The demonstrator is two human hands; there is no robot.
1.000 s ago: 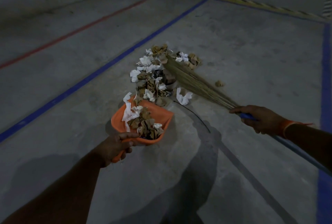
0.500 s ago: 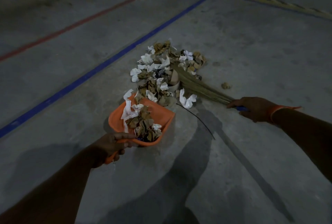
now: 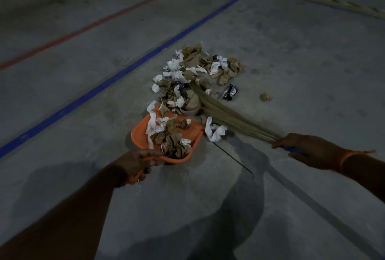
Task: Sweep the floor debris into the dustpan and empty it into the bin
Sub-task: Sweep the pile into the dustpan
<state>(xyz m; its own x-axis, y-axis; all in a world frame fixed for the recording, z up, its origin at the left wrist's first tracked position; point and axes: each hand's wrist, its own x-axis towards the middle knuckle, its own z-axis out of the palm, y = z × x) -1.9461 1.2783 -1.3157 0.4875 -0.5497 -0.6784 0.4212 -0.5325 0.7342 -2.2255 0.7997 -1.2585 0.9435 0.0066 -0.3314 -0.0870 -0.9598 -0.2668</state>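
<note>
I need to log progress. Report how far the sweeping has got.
Done: the orange dustpan already holds crumpled paper. In hand: the left hand grips its handle, and the right hand holds the grass broom against the debris pile. Left: most of the pile, a stray brown scrap, and emptying; no bin shows.

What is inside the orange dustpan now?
The dustpan holds crumpled brown paper and strips of white paper, heaped toward the handle, which the left hand grips. Whatever lies under this heap is covered and cannot be seen.
</note>
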